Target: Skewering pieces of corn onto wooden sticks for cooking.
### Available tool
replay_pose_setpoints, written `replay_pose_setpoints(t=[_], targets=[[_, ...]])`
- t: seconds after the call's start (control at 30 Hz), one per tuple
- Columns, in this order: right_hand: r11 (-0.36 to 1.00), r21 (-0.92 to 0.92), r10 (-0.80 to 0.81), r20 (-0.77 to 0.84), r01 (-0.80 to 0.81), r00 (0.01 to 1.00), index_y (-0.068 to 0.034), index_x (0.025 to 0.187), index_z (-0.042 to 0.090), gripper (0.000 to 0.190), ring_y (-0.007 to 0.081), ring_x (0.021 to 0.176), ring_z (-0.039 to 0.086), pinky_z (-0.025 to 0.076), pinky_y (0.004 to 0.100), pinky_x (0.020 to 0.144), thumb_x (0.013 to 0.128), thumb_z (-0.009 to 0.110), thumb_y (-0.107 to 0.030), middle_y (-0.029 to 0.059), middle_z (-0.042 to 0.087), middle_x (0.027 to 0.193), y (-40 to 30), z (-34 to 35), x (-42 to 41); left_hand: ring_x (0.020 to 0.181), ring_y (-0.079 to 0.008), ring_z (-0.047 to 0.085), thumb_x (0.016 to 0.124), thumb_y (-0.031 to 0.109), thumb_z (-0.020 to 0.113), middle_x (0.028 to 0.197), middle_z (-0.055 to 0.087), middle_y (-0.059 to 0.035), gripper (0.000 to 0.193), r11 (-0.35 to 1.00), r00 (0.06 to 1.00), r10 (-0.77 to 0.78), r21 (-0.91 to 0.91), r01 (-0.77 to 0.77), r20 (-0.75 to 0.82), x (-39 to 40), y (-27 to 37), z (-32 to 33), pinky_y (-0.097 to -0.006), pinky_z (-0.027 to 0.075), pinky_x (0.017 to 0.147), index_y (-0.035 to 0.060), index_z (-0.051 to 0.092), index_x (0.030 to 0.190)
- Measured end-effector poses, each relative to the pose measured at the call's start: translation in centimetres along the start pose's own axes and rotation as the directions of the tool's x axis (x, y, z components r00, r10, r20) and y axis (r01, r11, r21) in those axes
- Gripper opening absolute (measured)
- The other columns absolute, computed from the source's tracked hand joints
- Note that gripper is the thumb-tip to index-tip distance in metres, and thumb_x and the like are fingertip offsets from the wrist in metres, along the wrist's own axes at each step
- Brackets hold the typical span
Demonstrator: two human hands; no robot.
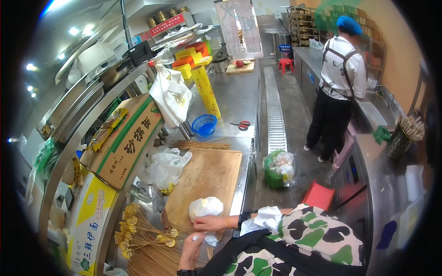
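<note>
At the lower end of a wooden cutting board (210, 172) lies a crumpled white plastic bag (206, 208) with something yellowish inside. My right hand (210, 223) is on the near edge of this bag; its fingers are partly hidden, so its hold is unclear. Below it, my left hand (191, 246) pinches a small piece of white plastic (208, 238) between thumb and fingers. Left of my hands are skewers with folded yellow food (129, 224) on their tips, above a heap of bare wooden skewers (155, 258). A knife (163, 216) with a wooden handle lies beside the board.
Clear plastic bags (169, 165) touch the board's left side. Further back are bamboo skewers (203, 145), a blue basket (204, 125), scissors (243, 125) and a yellow roll (206, 91). A shelf with cartons (129, 141) stands left. A co-worker (342, 76) stands at the right-hand sink; a green rubbish bag (278, 169) is on the floor.
</note>
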State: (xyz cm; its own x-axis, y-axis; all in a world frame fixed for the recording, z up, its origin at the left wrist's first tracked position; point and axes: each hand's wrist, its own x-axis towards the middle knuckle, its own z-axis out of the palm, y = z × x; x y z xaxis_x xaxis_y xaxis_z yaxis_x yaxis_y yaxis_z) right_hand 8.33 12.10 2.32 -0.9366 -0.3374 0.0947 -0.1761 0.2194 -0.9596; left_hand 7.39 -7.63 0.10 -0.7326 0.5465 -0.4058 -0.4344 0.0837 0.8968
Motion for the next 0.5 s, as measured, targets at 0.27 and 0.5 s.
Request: replay_pose_setpoints(t=[0.27, 0.5], targets=[[0.997, -0.028, -0.061, 0.303, 0.073, 0.951, -0.003, 0.101, 0.056, 0.024, 0.0198, 0.082, 0.056, 0.044, 0.0304, 0.074, 0.078, 0.053, -0.007, 0.0097, 0.062, 0.088, 4.4, 0.8, 1.0, 0.074, -0.0302, 0.055, 0.064, 0.001, 0.062, 0.077, 0.055, -0.0094, 0.016, 0.12, 0.67, 0.679, 0.855, -0.505, 0.301, -0.5, 1.5, 3.4, -0.0355, 0.044, 0.062, 0.0067, 0.055, 0.077], [0.954, -0.236, -0.128, 0.232, 0.183, 0.964, -0.002, 0.099, 0.057, 0.026, 0.0286, 0.091, 0.057, 0.045, 0.0349, 0.075, 0.074, 0.055, -0.008, 0.0143, 0.061, 0.091, 2.4, 0.5, -0.6, 0.072, -0.0316, 0.054, 0.069, 0.013, 0.061, 0.077, 0.053, -0.01, 0.014, -0.07, 0.622, 0.728, 0.934, -0.351, 0.288, -1.5, 2.6, 4.0, -0.0417, 0.043, 0.058, 0.0078, 0.052, 0.077]])
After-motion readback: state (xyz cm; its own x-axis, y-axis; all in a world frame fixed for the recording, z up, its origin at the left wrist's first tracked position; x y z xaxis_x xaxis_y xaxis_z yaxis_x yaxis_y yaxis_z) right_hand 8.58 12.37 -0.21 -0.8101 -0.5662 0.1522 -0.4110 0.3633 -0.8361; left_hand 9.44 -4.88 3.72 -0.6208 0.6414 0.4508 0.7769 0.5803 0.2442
